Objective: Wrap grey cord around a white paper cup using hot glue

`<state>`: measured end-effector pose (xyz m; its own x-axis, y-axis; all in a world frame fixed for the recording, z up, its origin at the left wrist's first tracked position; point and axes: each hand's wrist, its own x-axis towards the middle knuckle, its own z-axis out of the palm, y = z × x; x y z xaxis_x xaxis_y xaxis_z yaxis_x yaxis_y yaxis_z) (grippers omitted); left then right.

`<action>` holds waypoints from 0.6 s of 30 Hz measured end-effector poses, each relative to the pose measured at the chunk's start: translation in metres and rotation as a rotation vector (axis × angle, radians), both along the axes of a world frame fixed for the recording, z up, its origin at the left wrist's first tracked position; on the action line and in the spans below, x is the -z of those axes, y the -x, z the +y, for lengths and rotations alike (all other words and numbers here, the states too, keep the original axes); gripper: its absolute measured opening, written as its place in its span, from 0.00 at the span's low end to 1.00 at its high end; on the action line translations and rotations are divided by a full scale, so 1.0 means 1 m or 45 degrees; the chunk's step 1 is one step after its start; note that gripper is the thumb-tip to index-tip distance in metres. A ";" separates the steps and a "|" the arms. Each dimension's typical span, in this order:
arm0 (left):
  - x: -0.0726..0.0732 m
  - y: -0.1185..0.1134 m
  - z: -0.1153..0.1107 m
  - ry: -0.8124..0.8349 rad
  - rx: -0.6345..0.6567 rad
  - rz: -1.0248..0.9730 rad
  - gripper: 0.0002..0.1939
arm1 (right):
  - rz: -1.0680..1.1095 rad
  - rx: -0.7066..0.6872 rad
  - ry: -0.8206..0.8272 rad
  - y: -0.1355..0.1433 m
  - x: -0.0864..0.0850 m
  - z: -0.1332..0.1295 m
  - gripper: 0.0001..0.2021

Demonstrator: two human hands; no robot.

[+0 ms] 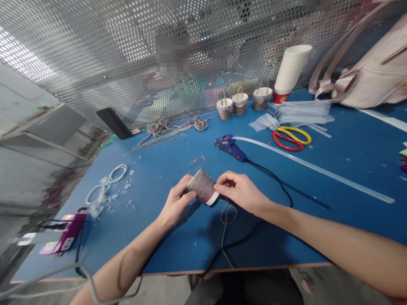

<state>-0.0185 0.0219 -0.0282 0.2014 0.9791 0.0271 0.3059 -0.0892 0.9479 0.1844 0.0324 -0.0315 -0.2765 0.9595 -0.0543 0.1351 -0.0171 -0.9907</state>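
A paper cup [201, 186] wound with grey-brown cord lies tilted in my left hand [177, 201], whose thumb and fingers grip it near its rim. A red line and a white band show uncovered at its base end. My right hand [243, 191] pinches the cord [226, 220] against the side of the cup near the base. The cord's loose end drops from there, makes a loop on the blue table and runs to the front edge. Behind my hands lies a blue hot glue gun [230, 147] with a long clear glue stick [305, 165] in its back.
Three wrapped cups with handles [240, 103], a stack of paper cups [291, 74], glue sticks [302, 113] and red-yellow scissors [291, 139] stand or lie behind. Cord bundles [165, 127] and a black phone-like slab [114, 123] are far left; a purple power strip [65, 235] is near left.
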 end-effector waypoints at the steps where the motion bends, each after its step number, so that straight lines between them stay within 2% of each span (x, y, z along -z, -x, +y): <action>1: 0.001 0.001 0.000 -0.006 0.018 -0.016 0.08 | 0.003 0.005 -0.015 0.000 0.001 0.001 0.05; 4: 0.003 0.001 0.001 0.020 0.046 -0.056 0.06 | 0.010 -0.005 -0.016 0.000 0.004 0.001 0.05; 9: 0.003 0.000 0.002 0.078 -0.020 -0.009 0.10 | -0.034 -0.024 -0.035 -0.002 0.005 -0.001 0.06; 15: -0.013 -0.003 0.004 0.046 -0.046 0.192 0.11 | -0.081 -0.037 -0.132 -0.002 0.006 -0.002 0.06; 18: -0.020 -0.007 0.002 0.055 -0.056 0.224 0.15 | -0.081 -0.043 -0.178 -0.001 0.006 -0.003 0.06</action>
<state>-0.0112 0.0239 -0.0085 0.1562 0.9866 -0.0466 0.4698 -0.0327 0.8822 0.1855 0.0291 -0.0377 -0.3090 0.9491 0.0610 0.1958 0.1263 -0.9725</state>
